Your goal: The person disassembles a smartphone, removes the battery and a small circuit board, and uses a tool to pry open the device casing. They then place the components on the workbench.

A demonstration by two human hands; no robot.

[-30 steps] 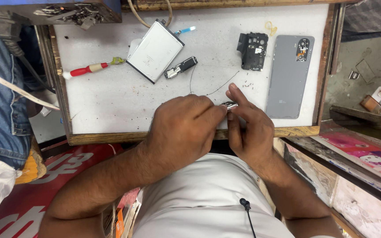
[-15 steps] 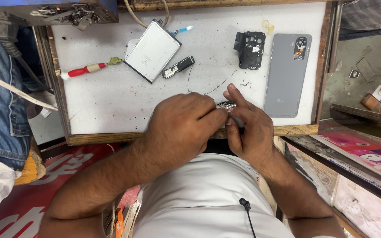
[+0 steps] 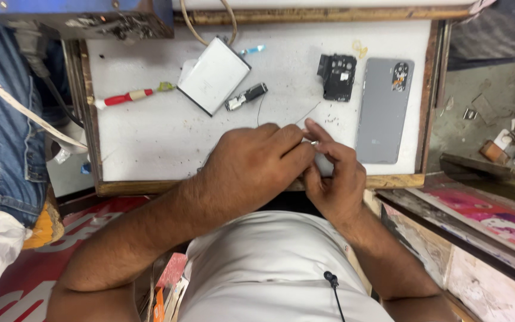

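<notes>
Hands meet at the near edge of the white work tray (image 3: 150,137). The left hand (image 3: 251,164) is curled shut, its fingertips pressed against those of the right hand (image 3: 335,179), and between them glints a small metal part (image 3: 314,143), pinched by both; what it is cannot be told, as most of it is hidden. It sits right at the fingertips, neither hand nearer. Its long axis cannot be made out. Far of the hands lie a white flat pack (image 3: 213,74), a small connector board (image 3: 245,96) and a black frame piece (image 3: 336,76). A grey phone back (image 3: 384,110) lies to the right, long axis running near to far. A red-handled screwdriver (image 3: 123,97) rests to the left.
</notes>
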